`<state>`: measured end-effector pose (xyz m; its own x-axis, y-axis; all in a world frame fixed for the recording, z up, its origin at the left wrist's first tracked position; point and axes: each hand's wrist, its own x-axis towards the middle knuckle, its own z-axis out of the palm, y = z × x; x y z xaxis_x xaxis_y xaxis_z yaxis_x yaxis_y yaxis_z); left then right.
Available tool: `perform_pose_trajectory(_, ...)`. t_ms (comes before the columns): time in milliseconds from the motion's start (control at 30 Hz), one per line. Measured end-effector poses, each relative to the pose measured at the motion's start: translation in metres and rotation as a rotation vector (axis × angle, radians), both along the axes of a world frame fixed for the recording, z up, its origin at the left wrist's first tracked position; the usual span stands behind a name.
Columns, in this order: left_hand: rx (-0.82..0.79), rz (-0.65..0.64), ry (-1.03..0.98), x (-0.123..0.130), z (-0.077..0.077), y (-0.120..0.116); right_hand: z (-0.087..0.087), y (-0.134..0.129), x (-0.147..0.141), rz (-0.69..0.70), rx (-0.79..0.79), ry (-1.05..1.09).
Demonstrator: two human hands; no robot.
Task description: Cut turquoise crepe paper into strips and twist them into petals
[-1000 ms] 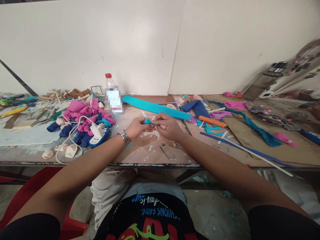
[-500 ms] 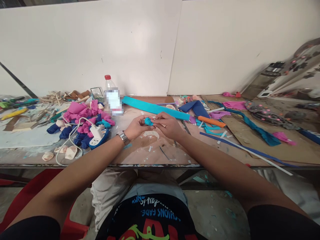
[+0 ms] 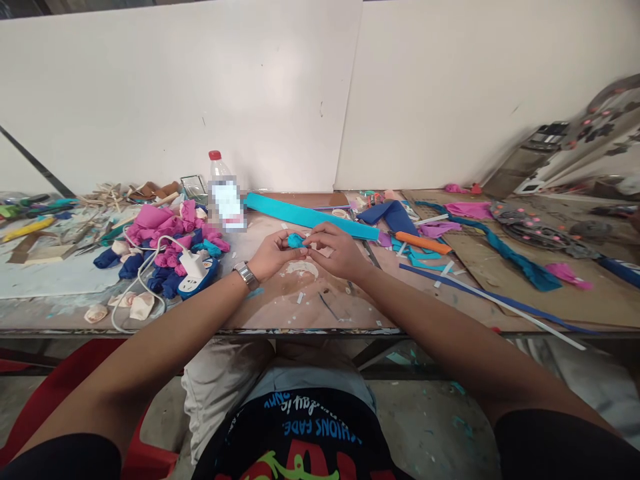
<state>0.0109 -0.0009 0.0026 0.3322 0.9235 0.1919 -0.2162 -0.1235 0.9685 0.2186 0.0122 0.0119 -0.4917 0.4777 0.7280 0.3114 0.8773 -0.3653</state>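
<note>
The left hand [image 3: 273, 255] and right hand [image 3: 337, 252] pinch a small blue bundle [image 3: 295, 240] above the table [image 3: 280, 308]. It looks light, soft and easy to squash; best held gently by its edges. A blue strip [image 3: 311, 217] lies behind.

The counter [image 3: 270, 310] has a brownish top with pale smears and small scraps scattered over it. On its left lie a white board [image 3: 60, 283], a pile of crumpled pink, blue and cream paper [image 3: 155, 219] and a power strip [image 3: 195, 285]. A red-capped bottle [image 3: 219, 167] stands farther back. A turquoise strip [image 3: 310, 217], an orange cutter [image 3: 423, 243] and a cardboard sheet [image 3: 463, 250] lie rightward.
</note>
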Motion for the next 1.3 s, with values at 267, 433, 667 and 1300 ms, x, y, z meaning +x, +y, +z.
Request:
perform_pose_trajectory(267, 0.139, 0.016, 0.097, 0.002, 0.002, -0.004, -0.006, 0.005, 0.0, 0.007, -0.065, 0.027)
perform_pose_trajectory(433, 0.201, 0.054, 0.15, 0.003, 0.004, -0.007, -0.005, 0.005, -0.002, 0.01, -0.114, 0.032)
perform_pose_trajectory(667, 0.232, 0.066, 0.159, 0.003, 0.005, -0.009, -0.002, 0.003, -0.004, -0.05, -0.399, 0.161)
perform_pose_trajectory(1300, 0.322, 0.046, 0.144, -0.001, 0.004, -0.007, 0.007, -0.006, -0.005, 0.051, -0.712, 0.261)
